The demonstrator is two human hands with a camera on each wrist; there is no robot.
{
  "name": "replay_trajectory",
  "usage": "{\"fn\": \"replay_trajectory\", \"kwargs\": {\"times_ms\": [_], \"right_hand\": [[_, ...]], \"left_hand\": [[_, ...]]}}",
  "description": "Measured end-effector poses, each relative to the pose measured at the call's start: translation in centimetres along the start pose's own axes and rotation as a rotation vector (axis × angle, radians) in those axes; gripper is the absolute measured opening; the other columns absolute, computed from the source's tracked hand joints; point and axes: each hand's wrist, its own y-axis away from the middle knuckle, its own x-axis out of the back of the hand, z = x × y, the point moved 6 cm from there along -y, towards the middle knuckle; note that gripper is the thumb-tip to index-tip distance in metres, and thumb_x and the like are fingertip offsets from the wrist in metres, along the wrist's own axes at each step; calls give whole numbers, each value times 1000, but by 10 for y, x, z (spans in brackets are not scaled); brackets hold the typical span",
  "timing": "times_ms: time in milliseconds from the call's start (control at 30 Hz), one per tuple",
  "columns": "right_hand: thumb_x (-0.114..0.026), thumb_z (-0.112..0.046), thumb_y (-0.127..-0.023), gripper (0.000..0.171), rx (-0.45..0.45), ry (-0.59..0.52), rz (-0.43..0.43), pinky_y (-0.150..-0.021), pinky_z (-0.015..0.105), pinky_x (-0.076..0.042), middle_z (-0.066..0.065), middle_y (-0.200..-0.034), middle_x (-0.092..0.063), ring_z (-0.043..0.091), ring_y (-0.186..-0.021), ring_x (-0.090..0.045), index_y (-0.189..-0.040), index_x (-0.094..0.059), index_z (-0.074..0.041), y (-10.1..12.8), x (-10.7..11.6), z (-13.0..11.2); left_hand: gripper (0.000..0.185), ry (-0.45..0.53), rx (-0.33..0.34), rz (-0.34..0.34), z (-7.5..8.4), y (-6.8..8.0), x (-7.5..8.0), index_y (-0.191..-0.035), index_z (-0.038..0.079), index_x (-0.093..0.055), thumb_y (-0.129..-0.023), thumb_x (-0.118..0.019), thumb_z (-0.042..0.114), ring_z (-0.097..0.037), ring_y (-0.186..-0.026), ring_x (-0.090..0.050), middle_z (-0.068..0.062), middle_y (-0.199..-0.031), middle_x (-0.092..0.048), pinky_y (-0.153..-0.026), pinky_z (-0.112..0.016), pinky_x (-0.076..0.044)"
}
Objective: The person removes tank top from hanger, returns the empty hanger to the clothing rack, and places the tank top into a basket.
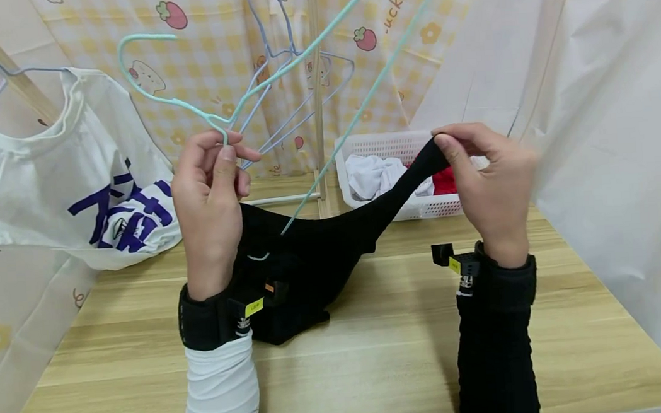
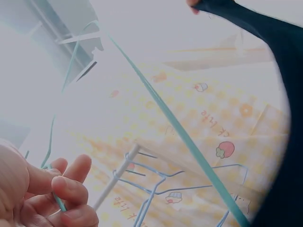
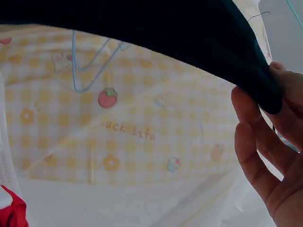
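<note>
My left hand [image 1: 212,176] pinches the neck of a mint-green wire hanger [image 1: 199,110] just below its hook, holding it above the table. One hanger arm [image 2: 180,130] runs down into a black garment [image 1: 316,248] that lies on the wooden table [image 1: 396,348]. My right hand [image 1: 490,171] pinches a strap or edge of the black garment [image 3: 189,33] and pulls it up and to the right. In the left wrist view my fingers [image 2: 71,189] curl round the green wire.
A white T-shirt [image 1: 79,184] with blue print hangs on a hanger at the left. Blue wire hangers [image 1: 300,76] hang on a rack behind. A white basket [image 1: 384,149] with white and red clothes stands at the back right. Curtains enclose the table.
</note>
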Motion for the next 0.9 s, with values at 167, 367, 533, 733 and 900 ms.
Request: {"fn": "replay_trajectory", "kwargs": {"times_ms": [167,367,533,733,900], "right_hand": [[-78,-11,-100,16,83,6,-153,-73,9,-51,17,-99,-82,-10,-82,-68,-105,-82,3,4,-29,-4],[-80,-10,-98,12,125,11,-335,-77,17,-55,10,-97,-83,19,-78,-76,-106,-83,-1,15,-69,-5],[-77,-14,-101,11,114,36,-552,-74,32,-58,6,-91,-81,17,-76,-72,-105,-83,-5,30,-110,2],[-74,-16,-103,13,56,52,-899,-82,37,-59,3,-94,-81,16,-84,-72,-104,-84,-8,56,-159,24],[-72,-15,-104,14,34,76,-1175,-91,37,-61,3,-101,-82,17,-94,-75,-106,-84,-8,77,-179,40]], "left_hand": [[22,36,6,5,0,1,-1,-111,10,-68,-111,-49,-1,-13,-60,-50,-4,-92,-74,-57,-20,-40],[20,53,1,4,3,3,-4,-110,9,-67,-110,-51,-2,-13,-60,-51,-4,-94,-75,-57,-21,-41],[16,71,-10,-11,5,5,-7,-109,7,-67,-110,-53,-2,-13,-62,-52,-6,-97,-75,-58,-20,-41],[18,81,-22,-23,5,5,-11,-107,7,-68,-108,-53,-4,-12,-61,-54,-4,-101,-76,-57,-19,-41],[19,62,-39,-28,6,6,-12,-108,6,-70,-107,-54,-4,-11,-63,-57,-2,-95,-76,-56,-19,-42]]}}
